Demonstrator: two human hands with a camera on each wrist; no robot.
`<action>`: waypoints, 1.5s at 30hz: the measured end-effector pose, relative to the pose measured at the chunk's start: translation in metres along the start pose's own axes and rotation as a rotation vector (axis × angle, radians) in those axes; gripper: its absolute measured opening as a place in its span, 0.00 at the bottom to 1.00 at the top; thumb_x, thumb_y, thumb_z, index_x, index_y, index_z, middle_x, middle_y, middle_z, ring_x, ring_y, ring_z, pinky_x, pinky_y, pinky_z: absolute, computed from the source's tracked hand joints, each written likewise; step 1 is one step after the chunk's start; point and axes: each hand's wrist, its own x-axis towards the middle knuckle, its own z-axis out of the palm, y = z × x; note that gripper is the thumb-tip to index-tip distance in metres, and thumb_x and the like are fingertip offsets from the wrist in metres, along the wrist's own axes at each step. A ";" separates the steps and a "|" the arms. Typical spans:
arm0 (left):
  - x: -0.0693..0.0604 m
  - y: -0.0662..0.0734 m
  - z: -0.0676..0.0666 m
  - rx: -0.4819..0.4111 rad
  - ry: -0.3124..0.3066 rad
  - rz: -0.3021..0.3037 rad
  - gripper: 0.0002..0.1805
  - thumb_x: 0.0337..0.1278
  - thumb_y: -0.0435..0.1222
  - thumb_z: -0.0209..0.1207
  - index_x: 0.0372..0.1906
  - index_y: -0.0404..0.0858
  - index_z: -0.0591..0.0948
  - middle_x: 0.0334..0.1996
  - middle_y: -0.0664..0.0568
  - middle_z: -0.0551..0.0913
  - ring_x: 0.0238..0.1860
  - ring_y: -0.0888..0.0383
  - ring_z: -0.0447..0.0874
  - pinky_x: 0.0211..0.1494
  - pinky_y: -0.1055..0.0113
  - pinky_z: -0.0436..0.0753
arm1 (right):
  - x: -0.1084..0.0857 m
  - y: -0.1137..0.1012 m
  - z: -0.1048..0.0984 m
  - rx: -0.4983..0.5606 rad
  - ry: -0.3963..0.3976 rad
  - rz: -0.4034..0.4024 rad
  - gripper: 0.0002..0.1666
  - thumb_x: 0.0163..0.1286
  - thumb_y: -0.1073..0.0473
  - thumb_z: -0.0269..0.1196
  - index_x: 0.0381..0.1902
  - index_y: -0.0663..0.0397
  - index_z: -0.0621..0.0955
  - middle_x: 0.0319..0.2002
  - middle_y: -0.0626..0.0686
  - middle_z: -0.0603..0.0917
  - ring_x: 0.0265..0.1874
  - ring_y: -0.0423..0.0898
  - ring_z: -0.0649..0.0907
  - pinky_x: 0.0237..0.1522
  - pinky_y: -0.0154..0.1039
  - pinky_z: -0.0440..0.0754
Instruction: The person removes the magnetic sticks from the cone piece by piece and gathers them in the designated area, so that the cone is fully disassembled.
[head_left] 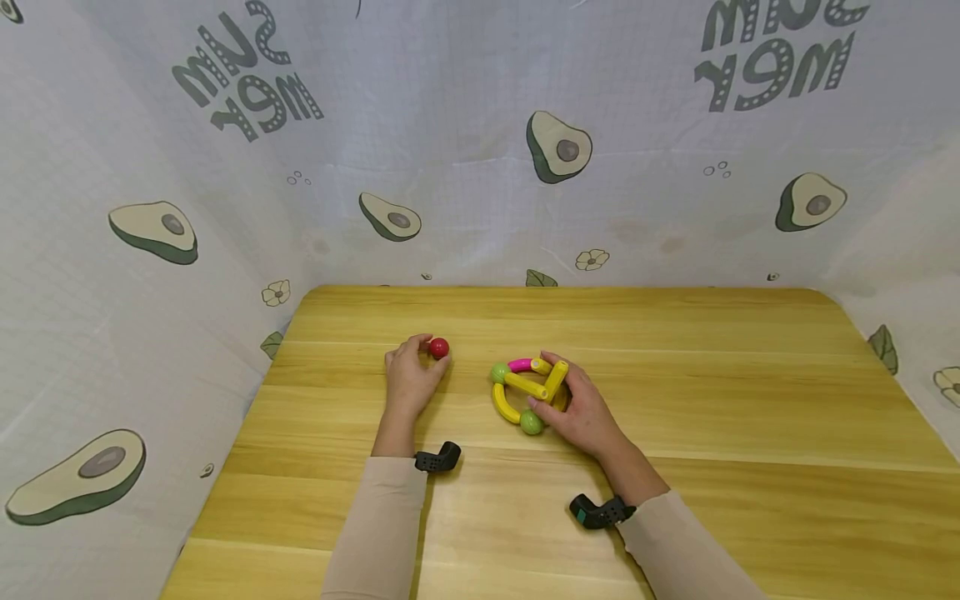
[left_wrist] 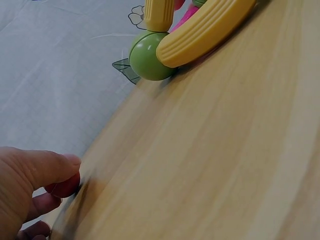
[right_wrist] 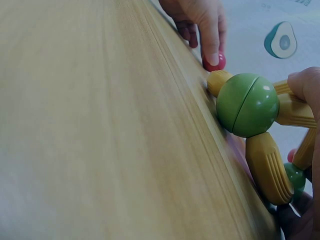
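My left hand (head_left: pixel 409 379) pinches a glossy red ball (head_left: pixel 439 347) between thumb and fingers, down at the tabletop on the left. In the left wrist view the thumb covers part of the red ball (left_wrist: pixel 65 186). To the right, my right hand (head_left: pixel 588 412) grips a ring-shaped toy of rods and balls. Its curved yellow rod (head_left: pixel 505 404) joins two green balls, the nearer green ball (head_left: pixel 532 422) showing large in the right wrist view. A pink rod (head_left: pixel 520 365) lies at the back. Straight yellow rods (head_left: pixel 557 380) rise over the ring; my fingers hide its right side.
The wooden table (head_left: pixel 720 375) has rounded far corners. A pale curtain (head_left: pixel 465 150) printed with avocados hangs behind it and along the sides. Each wrist wears a black camera band (head_left: pixel 600 512).
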 end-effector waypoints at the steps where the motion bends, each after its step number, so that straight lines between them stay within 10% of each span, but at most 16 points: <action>1: 0.000 0.000 0.000 0.001 0.001 0.000 0.30 0.58 0.43 0.71 0.64 0.37 0.78 0.56 0.42 0.85 0.61 0.42 0.70 0.64 0.50 0.67 | 0.000 0.000 0.000 0.000 0.000 0.000 0.45 0.66 0.54 0.72 0.77 0.52 0.65 0.74 0.60 0.69 0.75 0.62 0.67 0.75 0.66 0.61; 16: -0.003 0.008 -0.009 -0.015 -0.013 0.019 0.31 0.61 0.46 0.69 0.67 0.41 0.76 0.65 0.41 0.77 0.61 0.41 0.67 0.62 0.47 0.72 | 0.000 -0.001 0.000 0.003 0.000 0.000 0.45 0.66 0.55 0.72 0.77 0.53 0.65 0.74 0.61 0.69 0.75 0.62 0.67 0.75 0.65 0.61; 25: -0.013 0.035 -0.019 -0.048 -0.002 0.183 0.22 0.63 0.42 0.69 0.60 0.42 0.82 0.63 0.46 0.79 0.64 0.44 0.68 0.65 0.46 0.76 | 0.000 -0.001 0.000 0.001 0.005 -0.002 0.45 0.65 0.54 0.72 0.76 0.53 0.66 0.74 0.62 0.69 0.75 0.63 0.67 0.74 0.67 0.61; 30: -0.021 0.055 -0.014 -0.048 -0.129 0.330 0.17 0.66 0.37 0.66 0.57 0.40 0.84 0.56 0.46 0.84 0.60 0.44 0.79 0.64 0.49 0.80 | 0.000 -0.001 0.000 0.008 0.009 0.004 0.44 0.65 0.53 0.72 0.75 0.52 0.67 0.73 0.62 0.70 0.74 0.63 0.67 0.74 0.67 0.62; 37: -0.032 0.064 0.011 0.047 -0.397 0.378 0.19 0.65 0.36 0.65 0.61 0.47 0.83 0.61 0.52 0.82 0.67 0.50 0.75 0.72 0.52 0.75 | -0.001 0.001 0.000 0.021 0.014 0.011 0.43 0.67 0.52 0.72 0.75 0.51 0.67 0.72 0.62 0.71 0.73 0.63 0.69 0.73 0.67 0.63; 45: -0.037 0.062 0.030 0.173 -0.386 0.450 0.18 0.66 0.41 0.66 0.59 0.47 0.84 0.59 0.53 0.83 0.62 0.52 0.76 0.66 0.56 0.78 | 0.000 0.001 0.000 0.009 0.009 0.003 0.43 0.67 0.52 0.72 0.75 0.51 0.67 0.72 0.61 0.71 0.72 0.62 0.70 0.73 0.66 0.63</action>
